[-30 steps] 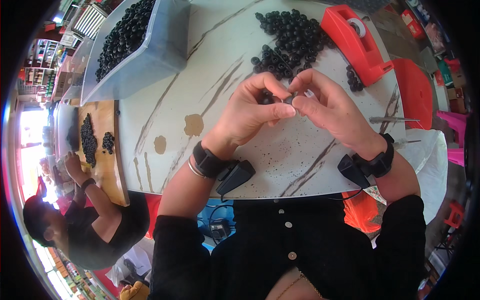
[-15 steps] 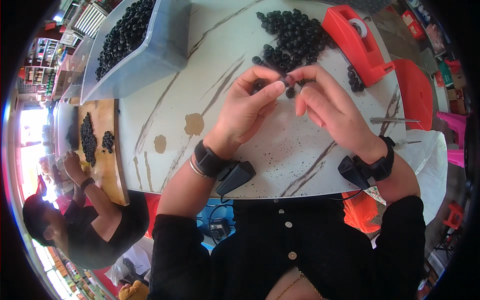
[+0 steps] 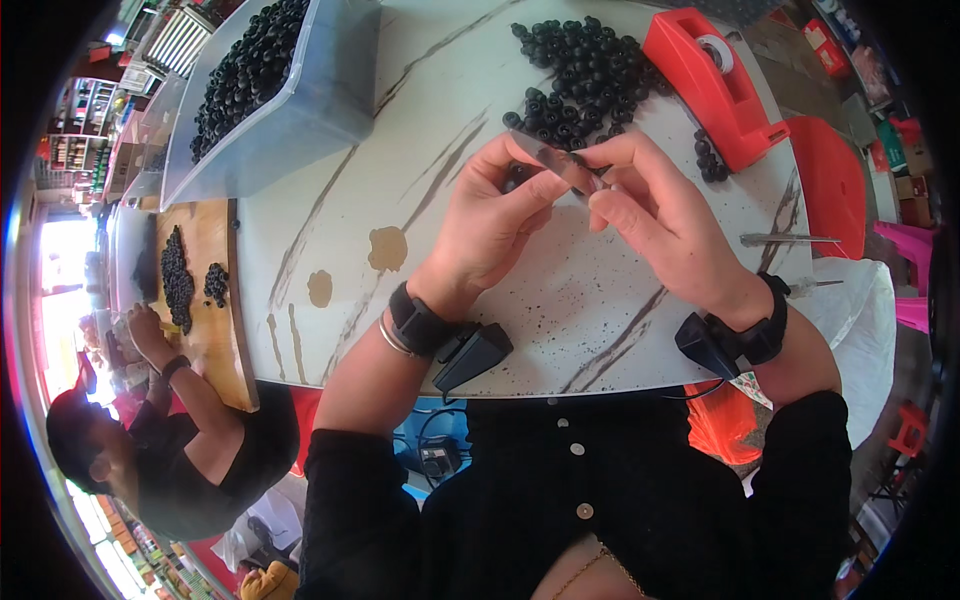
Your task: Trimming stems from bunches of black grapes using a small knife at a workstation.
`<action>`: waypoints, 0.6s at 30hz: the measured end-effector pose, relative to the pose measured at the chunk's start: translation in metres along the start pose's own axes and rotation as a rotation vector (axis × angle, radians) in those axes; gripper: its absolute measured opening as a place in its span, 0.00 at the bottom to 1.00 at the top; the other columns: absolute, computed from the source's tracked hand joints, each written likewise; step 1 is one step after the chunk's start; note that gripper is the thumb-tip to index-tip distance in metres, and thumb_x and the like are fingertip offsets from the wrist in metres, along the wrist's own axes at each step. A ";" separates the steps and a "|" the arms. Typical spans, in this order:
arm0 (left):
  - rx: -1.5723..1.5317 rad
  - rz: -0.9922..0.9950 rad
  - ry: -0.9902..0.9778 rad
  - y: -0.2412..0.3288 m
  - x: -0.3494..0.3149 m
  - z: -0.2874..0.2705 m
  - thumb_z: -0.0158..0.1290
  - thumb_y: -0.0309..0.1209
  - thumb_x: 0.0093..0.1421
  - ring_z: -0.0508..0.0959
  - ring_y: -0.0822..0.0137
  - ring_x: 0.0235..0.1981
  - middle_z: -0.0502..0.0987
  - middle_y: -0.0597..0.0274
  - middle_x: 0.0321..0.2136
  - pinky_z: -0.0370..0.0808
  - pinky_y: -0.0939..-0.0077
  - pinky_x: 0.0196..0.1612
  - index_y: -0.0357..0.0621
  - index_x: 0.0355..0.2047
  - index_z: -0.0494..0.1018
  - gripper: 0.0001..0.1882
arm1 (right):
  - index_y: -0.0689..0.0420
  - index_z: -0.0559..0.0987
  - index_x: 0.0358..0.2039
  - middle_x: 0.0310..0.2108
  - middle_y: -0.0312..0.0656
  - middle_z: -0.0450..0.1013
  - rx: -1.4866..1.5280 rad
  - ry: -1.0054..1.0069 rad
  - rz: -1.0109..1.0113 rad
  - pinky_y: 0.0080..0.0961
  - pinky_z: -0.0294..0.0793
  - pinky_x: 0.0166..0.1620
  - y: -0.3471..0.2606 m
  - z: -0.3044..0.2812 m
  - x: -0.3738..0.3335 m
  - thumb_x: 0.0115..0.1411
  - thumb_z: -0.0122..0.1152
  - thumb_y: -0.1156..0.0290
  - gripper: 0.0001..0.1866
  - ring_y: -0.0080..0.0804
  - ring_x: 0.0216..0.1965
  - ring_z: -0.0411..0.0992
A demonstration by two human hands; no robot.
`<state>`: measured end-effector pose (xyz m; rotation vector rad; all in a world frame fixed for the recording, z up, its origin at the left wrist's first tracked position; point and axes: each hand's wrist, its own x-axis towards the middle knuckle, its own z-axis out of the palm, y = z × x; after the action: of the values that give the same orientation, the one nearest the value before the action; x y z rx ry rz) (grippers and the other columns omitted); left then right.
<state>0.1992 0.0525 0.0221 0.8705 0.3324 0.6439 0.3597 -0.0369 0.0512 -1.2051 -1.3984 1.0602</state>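
Observation:
My left hand and my right hand meet over the white marbled table. Together they pinch a short strip of clear tape stretched between the fingertips, with small black pieces just under the fingers. A pile of small black ring-shaped parts lies right behind the hands. The red tape dispenser stands to the right of the pile, a few black parts beside it. Both wrists wear black bands with small black devices.
A grey bin full of black parts stands at the back left. Another person works at a wooden table on the left. A thin metal tool lies at the right edge, near red chairs.
The hands have risen slightly toward the pile, and a strip of tape now shows stretched between the fingertips where before they pinched a small black part.

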 end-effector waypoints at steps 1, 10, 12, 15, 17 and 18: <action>0.000 0.000 0.000 0.000 0.000 0.000 0.50 0.20 0.54 0.67 0.81 0.22 0.75 0.58 0.30 0.57 0.91 0.19 0.45 0.29 0.67 0.05 | 0.60 0.66 0.43 0.25 0.33 0.67 0.000 0.001 0.001 0.14 0.65 0.32 0.002 0.001 0.000 0.59 0.48 0.72 0.12 0.15 0.27 0.65; 0.036 0.005 0.028 0.000 0.000 0.001 0.50 0.19 0.54 0.62 0.84 0.19 0.75 0.61 0.30 0.55 0.91 0.17 0.44 0.29 0.68 0.06 | 0.59 0.68 0.40 0.23 0.31 0.65 0.035 0.006 -0.063 0.13 0.63 0.30 0.005 0.000 0.000 0.59 0.48 0.72 0.09 0.14 0.25 0.63; -0.003 0.009 -0.023 0.003 0.000 0.004 0.51 0.19 0.53 0.62 0.84 0.18 0.74 0.63 0.29 0.55 0.91 0.17 0.43 0.28 0.69 0.05 | 0.59 0.67 0.40 0.22 0.30 0.64 0.077 0.007 -0.026 0.10 0.60 0.26 0.003 0.000 0.000 0.60 0.48 0.69 0.09 0.12 0.22 0.60; -0.056 -0.025 -0.038 0.004 -0.001 0.001 0.52 0.19 0.53 0.63 0.84 0.19 0.74 0.65 0.29 0.56 0.91 0.18 0.43 0.28 0.69 0.05 | 0.57 0.67 0.40 0.21 0.30 0.64 0.285 -0.037 0.172 0.08 0.56 0.22 -0.008 -0.002 0.002 0.61 0.47 0.66 0.10 0.10 0.20 0.57; -0.037 -0.032 -0.032 0.003 -0.001 0.004 0.52 0.20 0.53 0.63 0.84 0.20 0.74 0.66 0.29 0.57 0.91 0.19 0.43 0.28 0.70 0.05 | 0.56 0.67 0.40 0.21 0.30 0.64 0.339 -0.024 0.209 0.07 0.53 0.21 -0.007 -0.001 0.002 0.61 0.47 0.65 0.11 0.09 0.19 0.55; -0.018 -0.040 -0.026 0.002 -0.001 0.005 0.53 0.21 0.52 0.64 0.84 0.20 0.74 0.66 0.29 0.58 0.91 0.20 0.43 0.28 0.70 0.05 | 0.55 0.67 0.40 0.21 0.30 0.64 0.393 -0.011 0.247 0.07 0.51 0.20 -0.006 -0.001 0.002 0.61 0.48 0.64 0.11 0.09 0.18 0.54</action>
<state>0.2000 0.0500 0.0267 0.8525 0.3191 0.5971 0.3592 -0.0361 0.0574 -1.0952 -1.0008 1.4380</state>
